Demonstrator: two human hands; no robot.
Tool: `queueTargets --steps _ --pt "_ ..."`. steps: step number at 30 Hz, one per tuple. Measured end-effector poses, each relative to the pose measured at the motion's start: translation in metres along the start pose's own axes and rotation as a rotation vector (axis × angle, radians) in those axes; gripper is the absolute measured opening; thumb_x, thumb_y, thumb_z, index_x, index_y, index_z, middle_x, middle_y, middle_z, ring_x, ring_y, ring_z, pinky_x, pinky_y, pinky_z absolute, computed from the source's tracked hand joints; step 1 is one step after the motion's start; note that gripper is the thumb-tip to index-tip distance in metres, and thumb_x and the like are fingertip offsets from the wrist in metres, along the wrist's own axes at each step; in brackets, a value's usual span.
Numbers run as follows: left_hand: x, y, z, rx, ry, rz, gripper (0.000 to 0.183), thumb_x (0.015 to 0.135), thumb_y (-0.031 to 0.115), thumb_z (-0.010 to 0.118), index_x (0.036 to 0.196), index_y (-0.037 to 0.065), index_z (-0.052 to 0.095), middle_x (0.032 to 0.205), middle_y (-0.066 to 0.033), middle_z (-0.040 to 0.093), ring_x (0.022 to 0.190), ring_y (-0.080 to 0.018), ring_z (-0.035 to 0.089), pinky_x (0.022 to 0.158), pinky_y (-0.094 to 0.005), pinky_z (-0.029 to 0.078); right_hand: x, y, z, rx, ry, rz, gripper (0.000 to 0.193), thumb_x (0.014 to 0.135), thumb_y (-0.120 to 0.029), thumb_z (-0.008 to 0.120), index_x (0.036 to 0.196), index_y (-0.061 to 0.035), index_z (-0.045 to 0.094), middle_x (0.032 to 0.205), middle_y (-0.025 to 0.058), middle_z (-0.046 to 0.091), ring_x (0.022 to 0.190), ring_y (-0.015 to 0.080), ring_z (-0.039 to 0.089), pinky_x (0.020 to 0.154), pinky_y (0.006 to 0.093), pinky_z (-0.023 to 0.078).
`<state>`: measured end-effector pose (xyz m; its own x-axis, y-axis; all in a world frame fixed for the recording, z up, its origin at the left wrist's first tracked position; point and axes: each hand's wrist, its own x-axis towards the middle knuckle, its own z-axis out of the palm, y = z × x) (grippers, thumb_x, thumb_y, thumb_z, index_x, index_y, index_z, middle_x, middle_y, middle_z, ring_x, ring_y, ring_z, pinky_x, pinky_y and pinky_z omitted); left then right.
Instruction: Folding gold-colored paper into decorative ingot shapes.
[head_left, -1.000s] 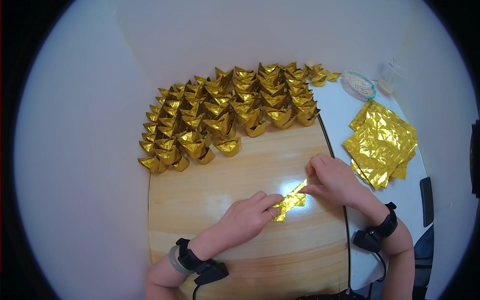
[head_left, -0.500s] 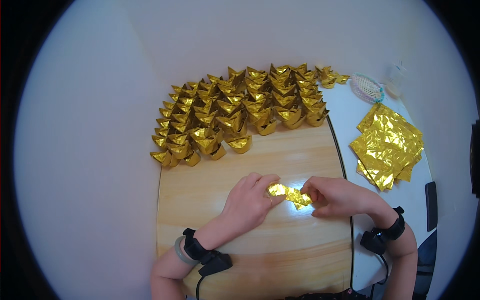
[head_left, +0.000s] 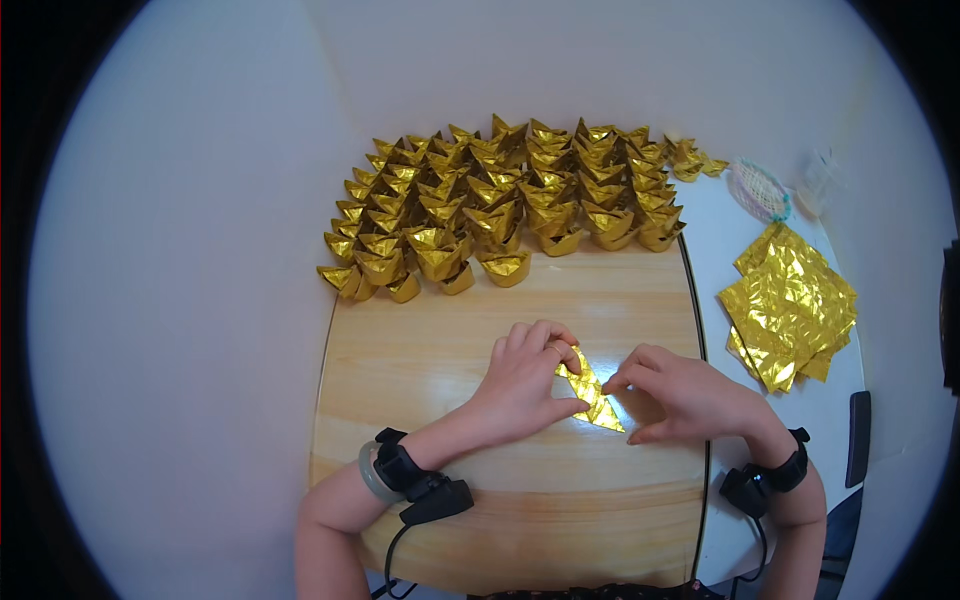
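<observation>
At the far left of the work area, a pale bangle (head_left: pixel 376 474) and a black wrist strap (head_left: pixel 398 466) carrying a cabled block (head_left: pixel 440 500) encircle the left wrist. Above, rows of boat-shaped gold folded pieces (head_left: pixel 497 225) stand nested across the far part of the wood-grain tabletop (head_left: pixel 420 345). The left hand (head_left: pixel 524 378) rests near the middle of this tabletop, its fingers bent over the upper end of a folded gold strip (head_left: pixel 592 392) and its thumb set on the strip's lower left edge, holding the strip between them. The strip lies obliquely between the two hands, with its pointed end toward the lower right. The right hand (head_left: pixel 690 396) is positioned at the strip's right side: a fingertip appears to meet the edge, while the thumb is spread away below; contact pressure cannot be determined. A second black strap (head_left: pixel 790 470) encircles the right wrist. Farther right, on the white surface (head_left: pixel 728 520), are a beaded oval item (head_left: pixel 762 190), a fanned stack of gold sheets (head_left: pixel 790 305), a clear cup (head_left: pixel 818 188) and a dark bar (head_left: pixel 858 440) at the edge.
</observation>
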<state>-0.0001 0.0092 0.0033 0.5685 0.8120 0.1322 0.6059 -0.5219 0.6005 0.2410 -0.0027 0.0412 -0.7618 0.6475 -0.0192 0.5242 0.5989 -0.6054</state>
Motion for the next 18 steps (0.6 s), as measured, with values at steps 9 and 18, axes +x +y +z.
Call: queueTargets --steps 9,18 --pt "-0.002 -0.003 0.001 -0.015 0.002 0.002 0.040 0.069 0.027 0.078 0.099 0.012 0.057 0.121 -0.0058 0.046 0.113 -0.0283 0.039 0.096 -0.0385 0.030 -0.001 -0.025 -0.007 0.394 -0.088 0.439 0.034 0.084 -0.010 0.062 0.116 -0.0048 0.050 0.099 0.0110 0.063 0.095 0.0257 0.063 0.080 0.0347 0.049" --pt "-0.002 -0.005 0.000 -0.056 -0.020 0.016 0.038 0.070 0.025 0.077 0.099 0.012 0.056 0.121 -0.0063 0.046 0.114 -0.0289 0.039 0.096 -0.0396 0.030 0.004 -0.008 0.013 0.734 0.028 0.170 0.035 0.082 0.004 0.059 0.116 -0.0033 0.052 0.104 0.0079 0.056 0.094 0.0168 0.062 0.080 0.0294 0.050"
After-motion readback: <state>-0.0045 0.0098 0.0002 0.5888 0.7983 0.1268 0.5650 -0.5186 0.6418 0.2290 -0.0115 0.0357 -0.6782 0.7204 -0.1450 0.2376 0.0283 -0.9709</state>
